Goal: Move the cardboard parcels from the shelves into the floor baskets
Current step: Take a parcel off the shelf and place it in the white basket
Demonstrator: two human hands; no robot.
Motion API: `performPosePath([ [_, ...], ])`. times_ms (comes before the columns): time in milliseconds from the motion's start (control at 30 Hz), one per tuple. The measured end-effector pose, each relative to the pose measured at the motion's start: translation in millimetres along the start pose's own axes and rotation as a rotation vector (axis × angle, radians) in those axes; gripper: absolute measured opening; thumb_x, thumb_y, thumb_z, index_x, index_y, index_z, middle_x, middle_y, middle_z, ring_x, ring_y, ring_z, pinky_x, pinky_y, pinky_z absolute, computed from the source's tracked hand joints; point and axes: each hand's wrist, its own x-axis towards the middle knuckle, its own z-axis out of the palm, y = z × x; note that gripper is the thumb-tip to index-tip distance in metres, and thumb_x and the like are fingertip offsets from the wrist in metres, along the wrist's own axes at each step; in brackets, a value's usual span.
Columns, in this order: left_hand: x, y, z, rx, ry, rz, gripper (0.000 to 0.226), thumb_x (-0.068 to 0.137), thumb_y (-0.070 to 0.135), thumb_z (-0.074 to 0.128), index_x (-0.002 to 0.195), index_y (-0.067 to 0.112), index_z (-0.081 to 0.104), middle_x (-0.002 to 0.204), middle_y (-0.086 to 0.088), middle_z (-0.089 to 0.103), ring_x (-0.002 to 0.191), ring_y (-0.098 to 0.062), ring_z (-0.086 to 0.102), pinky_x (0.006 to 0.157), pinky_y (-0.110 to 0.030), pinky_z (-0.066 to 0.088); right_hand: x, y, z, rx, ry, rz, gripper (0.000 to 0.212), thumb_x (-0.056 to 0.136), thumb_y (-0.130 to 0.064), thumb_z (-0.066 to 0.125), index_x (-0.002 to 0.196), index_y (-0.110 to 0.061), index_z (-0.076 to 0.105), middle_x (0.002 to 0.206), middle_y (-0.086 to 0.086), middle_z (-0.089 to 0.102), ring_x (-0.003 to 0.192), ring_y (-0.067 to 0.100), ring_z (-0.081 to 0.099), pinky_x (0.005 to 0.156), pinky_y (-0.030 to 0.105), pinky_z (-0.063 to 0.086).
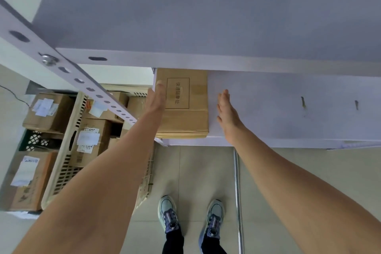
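A flat brown cardboard parcel point(185, 109) lies on a white metal shelf point(288, 109). The left hand point(156, 99), grip open, meets its left edge. The right hand point(226, 113), grip open, hovers just beside its right edge. This looks like the pick-up step. Next, probably squeeze both sides and lower it into the cream slatted floor basket point(66, 163).

Reaching far w/ both arms, bare, elbows nr straight, forearms converging toward centre. Holding L hand point(156, 100) flat & edge-on, fingers straight, together, pointing far. Holding R hand point(226, 114) flat too, back up, fingers straight, slightly spread, thumb on left side. Hands level-ish but apart, L tips a bit farther than R. Standing w/ feet near, side by side.
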Motion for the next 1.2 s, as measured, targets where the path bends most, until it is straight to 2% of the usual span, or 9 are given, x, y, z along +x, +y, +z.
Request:
performPosePath([
  [300,31.3,-10.6,-1.7,-0.088,-0.125,-0.086,0.111,0.068,0.092,0.022,0.162,0.037,0.042,0.169,-0.006,0.042,0.158,-0.038,0.034,0.125,-0.065,0.027,38.4,7.7,20.1,0.022,-0.041,0.033,0.086,0.1,-0.079,0.025,0.166,-0.023,0.03,0.172,-0.002,0.032,0.159,0.017,0.027,0.13,0.044,0.02],
  [400,19.5,-11.9,-2.7,-0.214,-0.12,-0.126,0.106,0.071,0.091,0.038,0.16,0.033,0.048,0.164,-0.008,0.047,0.149,-0.039,0.046,0.121,-0.064,0.036,31.5,13.0,15.8,0.059,-0.032,-0.005,0.073,0.105,-0.072,0.026,0.15,-0.022,0.055,0.137,-0.01,0.065,0.129,0.005,0.058,0.099,0.025,0.046],
  [500,8.9,-15.7,-5.6,-0.308,-0.086,-0.124,0.097,0.084,0.089,0.047,0.16,0.03,0.047,0.162,-0.001,0.049,0.147,-0.03,0.049,0.125,-0.058,0.035,19.2,12.9,10.8,0.108,-0.004,-0.063,0.059,0.108,-0.066,0.026,0.121,-0.027,0.068,0.107,-0.02,0.078,0.094,-0.012,0.071,0.071,0.009,0.053],
  [600,1.4,-10.6,-6.4,-0.389,-0.144,-0.012,0.091,0.094,0.085,0.04,0.165,0.028,0.041,0.17,-0.001,0.041,0.155,-0.027,0.039,0.13,-0.055,0.028,11.1,11.8,2.3,0.122,0.024,-0.144,0.072,0.107,-0.067,0.022,0.159,-0.021,0.043,0.159,-0.008,0.052,0.148,0.005,0.044,0.113,0.025,0.036],
  [667,-3.9,-4.1,-5.5,-0.412,-0.139,0.07,0.085,0.1,0.08,0.034,0.164,0.024,0.043,0.169,-0.003,0.044,0.156,-0.026,0.039,0.131,-0.052,0.026,5.7,7.0,-1.2,0.161,0.032,-0.185,0.073,0.108,-0.065,0.019,0.161,-0.021,0.04,0.165,-0.004,0.044,0.154,0.012,0.034,0.126,0.038,0.022],
  [767,-13.2,3.2,-2.9,-0.461,-0.137,0.194,0.071,0.107,0.071,0.031,0.142,0.019,0.065,0.137,0.004,0.069,0.138,-0.019,0.055,0.127,-0.042,0.026,3.5,3.4,-6.8,0.248,0.059,-0.237,0.062,0.109,-0.064,0.02,0.136,-0.028,0.063,0.14,-0.012,0.065,0.132,-0.001,0.052,0.124,0.036,0.022],
  [900,-21.0,-6.5,-2.2,-0.46,-0.163,0.207,0.068,0.107,0.073,0.023,0.141,0.032,0.065,0.159,0.01,0.054,0.155,-0.011,0.036,0.13,-0.055,0.007,4.6,8.8,-14.3,0.33,0.083,-0.249,0.061,0.108,-0.065,0.022,0.129,-0.027,0.065,0.132,-0.017,0.067,0.13,0.0,0.053,0.123,0.033,0.025],
  [1067,-24.5,-26.0,1.9,-0.478,-0.195,0.117,0.071,0.109,0.07,0.021,0.144,0.023,0.061,0.152,0.013,0.058,0.147,-0.007,0.045,0.131,-0.06,0.006,8.6,26.7,-18.5,0.338,0.068,-0.204,0.059,0.108,-0.066,0.02,0.117,-0.032,0.067,0.108,-0.03,0.076,0.117,-0.007,0.058,0.121,0.033,0.027],
  [1200,-21.2,-32.7,2.6,-0.464,-0.183,0.09,0.073,0.108,0.071,0.021,0.144,0.023,0.063,0.151,0.01,0.061,0.145,-0.012,0.049,0.129,-0.062,0.003,10.5,32.8,-22.9,0.35,0.089,-0.142,0.056,0.106,-0.068,0.02,0.112,-0.033,0.064,0.144,-0.013,0.063,0.143,0.009,0.048,0.127,0.041,0.024],
])
